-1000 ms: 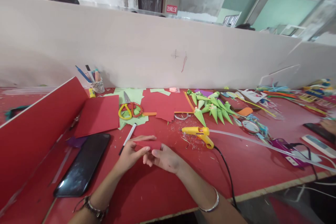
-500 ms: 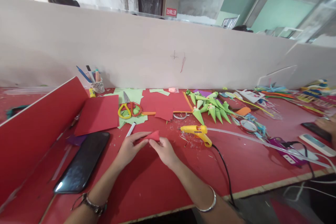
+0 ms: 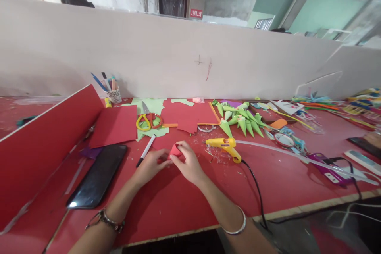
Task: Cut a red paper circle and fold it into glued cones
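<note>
A small piece of red paper (image 3: 175, 151), curled into a roll with its open end showing, sits between my two hands over the red table. My right hand (image 3: 188, 163) pinches it with thumb and fingers from the right. On the other side, my left hand (image 3: 153, 164) has its thumb and fingertips closed at the roll's left edge, partly hiding it. A black-and-white marker (image 3: 145, 151) lies just beyond my left hand. To the right of my hands rests a yellow hot glue gun (image 3: 223, 143) with a long clear glue stick in it.
Scissors (image 3: 149, 121) lie on green paper scraps. Red sheets (image 3: 114, 125) and a phone (image 3: 97, 178) are at left, by a leaning red board (image 3: 44, 154). Several green paper cones (image 3: 242, 121) lie at the back. A purple power strip (image 3: 327, 168) and another person's hand (image 3: 373, 139) are at right.
The red paper has turned from a flatter folded shape into a roll whose opening faces up. My right hand has tipped more upright around it, and my left fingers have drawn back slightly.
</note>
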A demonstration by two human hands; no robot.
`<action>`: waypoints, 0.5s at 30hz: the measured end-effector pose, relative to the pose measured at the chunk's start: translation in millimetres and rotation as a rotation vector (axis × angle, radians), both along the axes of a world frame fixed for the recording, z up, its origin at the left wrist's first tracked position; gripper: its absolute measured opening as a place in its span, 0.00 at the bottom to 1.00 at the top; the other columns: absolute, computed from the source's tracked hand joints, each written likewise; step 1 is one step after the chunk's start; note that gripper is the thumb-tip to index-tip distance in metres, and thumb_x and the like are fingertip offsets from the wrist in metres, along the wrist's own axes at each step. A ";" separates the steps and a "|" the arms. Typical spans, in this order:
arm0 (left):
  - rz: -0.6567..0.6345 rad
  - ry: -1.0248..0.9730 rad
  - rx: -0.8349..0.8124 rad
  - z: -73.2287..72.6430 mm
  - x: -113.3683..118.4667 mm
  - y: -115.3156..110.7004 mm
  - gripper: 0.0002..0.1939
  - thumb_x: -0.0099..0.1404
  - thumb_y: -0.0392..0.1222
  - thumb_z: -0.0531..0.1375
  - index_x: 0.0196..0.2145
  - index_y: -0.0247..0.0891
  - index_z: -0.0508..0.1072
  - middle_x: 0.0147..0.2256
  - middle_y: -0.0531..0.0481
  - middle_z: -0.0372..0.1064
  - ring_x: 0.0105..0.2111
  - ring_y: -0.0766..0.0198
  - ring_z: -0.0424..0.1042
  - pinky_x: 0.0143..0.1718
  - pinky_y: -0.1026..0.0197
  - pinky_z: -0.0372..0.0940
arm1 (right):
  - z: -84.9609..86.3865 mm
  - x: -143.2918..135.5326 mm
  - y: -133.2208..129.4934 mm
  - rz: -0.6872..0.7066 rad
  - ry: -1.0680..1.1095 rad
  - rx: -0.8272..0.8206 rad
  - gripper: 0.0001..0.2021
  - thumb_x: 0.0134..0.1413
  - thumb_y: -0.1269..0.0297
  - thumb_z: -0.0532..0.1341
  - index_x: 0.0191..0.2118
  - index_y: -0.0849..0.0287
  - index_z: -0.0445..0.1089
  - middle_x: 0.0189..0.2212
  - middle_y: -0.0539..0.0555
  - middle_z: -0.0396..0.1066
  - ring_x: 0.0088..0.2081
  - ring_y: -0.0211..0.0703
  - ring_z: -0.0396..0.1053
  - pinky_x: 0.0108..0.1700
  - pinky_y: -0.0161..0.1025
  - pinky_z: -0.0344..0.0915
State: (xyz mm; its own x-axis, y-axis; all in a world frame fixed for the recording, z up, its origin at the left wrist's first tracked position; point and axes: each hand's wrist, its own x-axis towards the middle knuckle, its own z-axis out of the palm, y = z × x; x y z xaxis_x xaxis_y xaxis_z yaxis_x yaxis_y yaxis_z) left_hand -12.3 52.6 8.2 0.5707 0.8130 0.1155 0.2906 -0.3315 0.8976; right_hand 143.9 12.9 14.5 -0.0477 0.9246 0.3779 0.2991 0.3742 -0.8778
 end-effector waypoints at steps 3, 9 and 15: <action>-0.005 -0.040 -0.044 0.3 1.8 -0.3 0.11 0.57 0.44 0.57 0.36 0.37 0.68 0.26 0.50 0.72 0.27 0.62 0.71 0.32 0.61 0.64 | 1.1 0.2 0.9 0.001 0.101 -0.003 0.03 0.52 0.67 0.55 0.31 0.57 0.65 0.32 0.52 0.63 0.36 0.40 0.62 0.41 0.37 0.59; -0.083 -0.090 -0.171 2.2 7.6 -5.3 0.11 0.60 0.47 0.55 0.33 0.36 0.66 0.22 0.51 0.70 0.19 0.65 0.70 0.25 0.63 0.64 | -5.4 1.5 5.0 -0.077 0.252 -0.113 0.06 0.51 0.62 0.56 0.27 0.58 0.64 0.24 0.48 0.62 0.29 0.39 0.61 0.33 0.36 0.58; -0.100 -0.090 -0.226 2.3 9.8 -9.8 0.13 0.61 0.49 0.53 0.29 0.35 0.65 0.18 0.53 0.68 0.15 0.67 0.67 0.20 0.66 0.61 | -7.4 -1.4 5.0 -0.026 0.449 -0.169 0.14 0.47 0.63 0.59 0.42 0.56 0.60 0.35 0.52 0.66 0.36 0.41 0.65 0.39 0.38 0.61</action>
State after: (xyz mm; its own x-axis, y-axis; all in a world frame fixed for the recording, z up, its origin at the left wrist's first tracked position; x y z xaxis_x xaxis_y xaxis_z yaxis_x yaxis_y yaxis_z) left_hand -2.5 42.8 10.5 0.6455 0.7637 -0.0092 0.1823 -0.1424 0.9729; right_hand 142.5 17.9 7.1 0.1102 0.9735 0.2003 -0.1162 0.2128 -0.9702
